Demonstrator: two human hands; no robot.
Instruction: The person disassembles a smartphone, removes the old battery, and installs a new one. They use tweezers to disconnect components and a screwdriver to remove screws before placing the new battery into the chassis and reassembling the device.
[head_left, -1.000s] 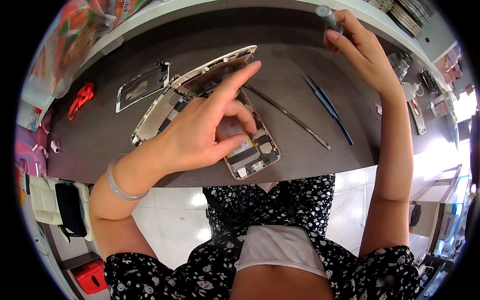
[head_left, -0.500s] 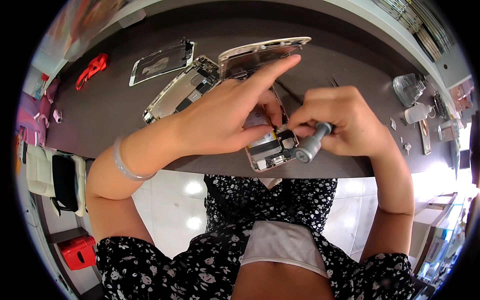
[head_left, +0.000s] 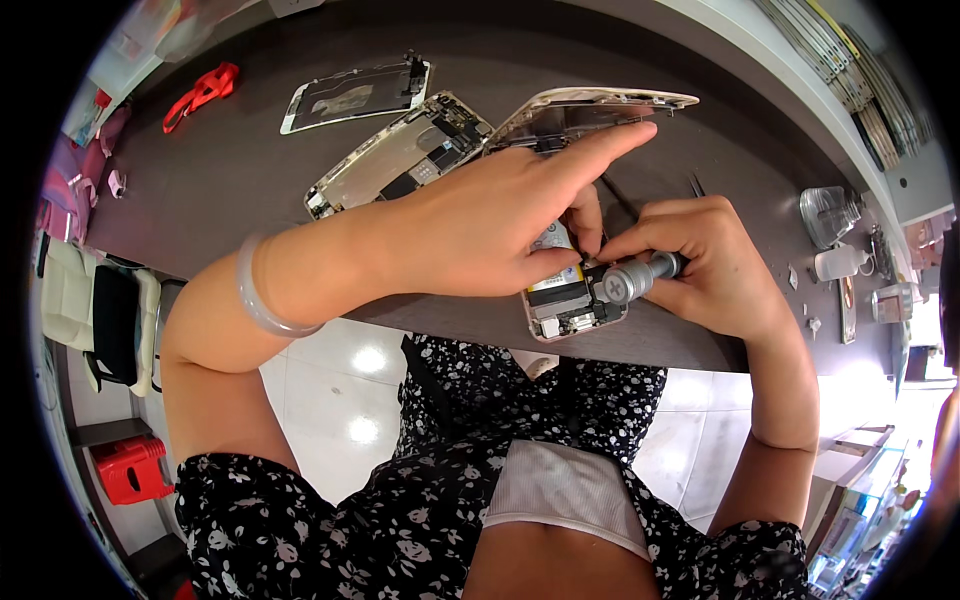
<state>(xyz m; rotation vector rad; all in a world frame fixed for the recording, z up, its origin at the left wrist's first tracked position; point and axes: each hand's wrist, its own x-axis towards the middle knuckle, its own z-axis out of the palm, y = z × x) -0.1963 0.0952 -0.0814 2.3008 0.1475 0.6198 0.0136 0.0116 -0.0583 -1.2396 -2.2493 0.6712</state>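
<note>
screwdriver (head_left: 640, 277) tip hidden behind left hand (head_left: 490, 225), opened phone (head_left: 570, 300) mostly covered

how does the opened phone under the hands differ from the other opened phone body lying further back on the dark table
The opened phone under the hands sits at the near table edge, largely covered by the left hand and the right hand, which holds a grey metal screwdriver. Its screen panel is tilted up. The other opened phone body lies flat, untouched, farther back. Both are pale-framed with their insides exposed.
</note>
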